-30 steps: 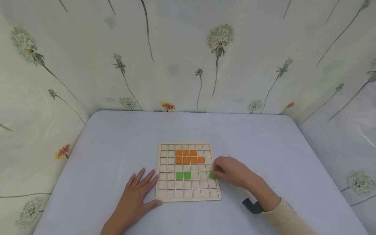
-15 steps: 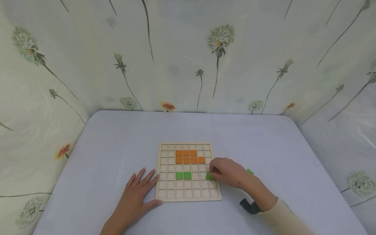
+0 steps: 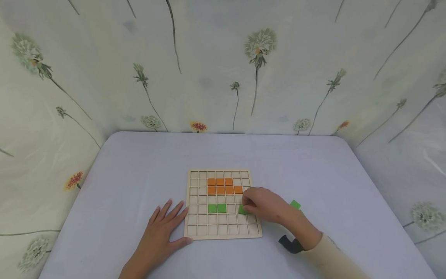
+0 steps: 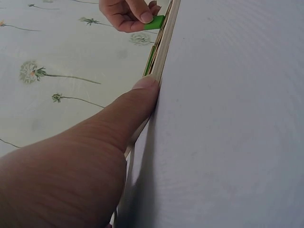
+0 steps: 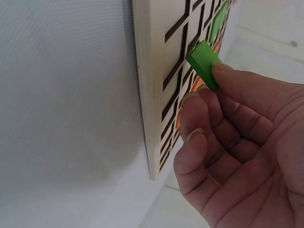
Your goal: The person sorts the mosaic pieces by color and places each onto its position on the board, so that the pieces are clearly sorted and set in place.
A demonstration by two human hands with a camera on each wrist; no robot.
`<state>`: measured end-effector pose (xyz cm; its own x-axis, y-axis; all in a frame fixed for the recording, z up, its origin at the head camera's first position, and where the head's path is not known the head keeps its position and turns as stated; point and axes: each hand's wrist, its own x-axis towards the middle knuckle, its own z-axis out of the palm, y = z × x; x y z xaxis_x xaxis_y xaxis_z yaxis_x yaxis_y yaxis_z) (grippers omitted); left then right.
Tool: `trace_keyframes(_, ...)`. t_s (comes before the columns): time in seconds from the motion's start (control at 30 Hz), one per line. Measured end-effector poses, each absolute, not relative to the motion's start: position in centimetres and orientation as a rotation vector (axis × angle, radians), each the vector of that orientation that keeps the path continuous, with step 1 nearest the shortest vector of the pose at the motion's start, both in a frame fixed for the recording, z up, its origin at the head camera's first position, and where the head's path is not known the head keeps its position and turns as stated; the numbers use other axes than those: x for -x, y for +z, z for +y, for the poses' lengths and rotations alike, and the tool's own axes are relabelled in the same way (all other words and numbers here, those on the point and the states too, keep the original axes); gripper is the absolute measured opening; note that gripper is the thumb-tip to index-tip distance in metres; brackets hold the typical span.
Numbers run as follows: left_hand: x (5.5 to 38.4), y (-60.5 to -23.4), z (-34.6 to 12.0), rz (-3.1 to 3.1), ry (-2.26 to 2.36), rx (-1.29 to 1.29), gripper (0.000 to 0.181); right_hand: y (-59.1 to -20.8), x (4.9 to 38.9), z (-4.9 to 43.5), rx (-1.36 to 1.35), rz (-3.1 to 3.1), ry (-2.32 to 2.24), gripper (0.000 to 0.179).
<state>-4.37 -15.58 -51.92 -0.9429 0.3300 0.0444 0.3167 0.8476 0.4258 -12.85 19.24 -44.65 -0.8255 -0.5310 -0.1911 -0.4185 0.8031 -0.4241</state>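
Observation:
A square wooden grid board (image 3: 223, 229) lies on the table, with several orange tiles (image 3: 220, 190) in two rows toward its far side. Two green tiles (image 3: 217, 208) sit side by side in a nearer row. My right hand (image 3: 266, 204) pinches another green tile (image 5: 204, 61) between thumb and fingers, over the board's right part. In the right wrist view this tile is tilted above the grid cells. My left hand (image 3: 158, 236) lies spread at the board's left side, fingertips at its edge; the thumb (image 4: 142, 92) touches the near left corner.
Loose green tiles (image 3: 295, 204) lie on the table right of the board, partly hidden by the right forearm. A dark strap (image 3: 290, 245) hangs at the right wrist. The white table (image 3: 146, 155) meets a flower-patterned curtain (image 3: 209, 58) behind.
My right hand has moved left over the board with the green tile, uncovering loose green tiles on the table behind it. The left hand has stayed in place.

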Motion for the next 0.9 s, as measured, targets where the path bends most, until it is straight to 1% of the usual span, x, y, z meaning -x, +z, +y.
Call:
trace_keyframes(0.5, 4.3, -51.8, -15.6, 2.981, 0.695, -0.511, 0.091, -44.9, 13.3, 17.8, 0.802, 2.685, -0.508, 0.019)
trace_keyframes(0.9, 4.3, -52.1, -15.7, 3.013, 0.703, -0.534, 0.091, -44.5, 13.5, 16.7, 0.808, 2.675, -0.505, 0.012)
